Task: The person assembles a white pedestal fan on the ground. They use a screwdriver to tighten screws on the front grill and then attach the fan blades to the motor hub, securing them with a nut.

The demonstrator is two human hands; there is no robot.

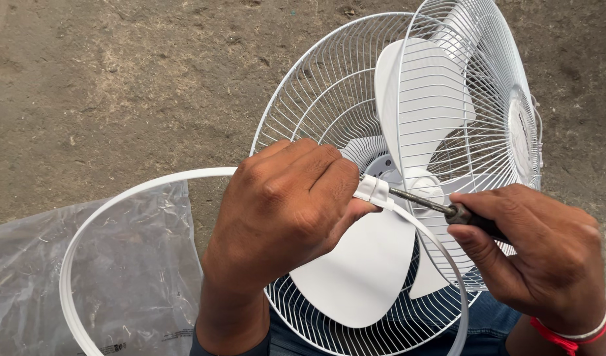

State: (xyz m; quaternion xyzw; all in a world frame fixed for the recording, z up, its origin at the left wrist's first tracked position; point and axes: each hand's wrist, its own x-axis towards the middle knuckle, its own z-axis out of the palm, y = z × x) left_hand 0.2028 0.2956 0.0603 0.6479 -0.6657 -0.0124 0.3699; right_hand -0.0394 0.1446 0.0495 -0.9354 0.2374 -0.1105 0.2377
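Observation:
My left hand (286, 204) pinches the clasp (372, 191) of a thin white plastic ring (92, 221) that loops out to the left and under the fan. My right hand (540, 254) grips a dark-handled screwdriver (448, 212), whose metal tip meets the clasp. Behind both hands lies a white fan: its rear wire guard (316, 99), white blades (362, 270) and hub. The front wire guard (468, 99) stands tilted open at the right.
A crumpled clear plastic bag (128, 277) lies on the ground at the lower left, partly under the ring. Bare brown dirt ground (118, 79) fills the rest. My blue-clad legs (487, 316) show beneath the fan.

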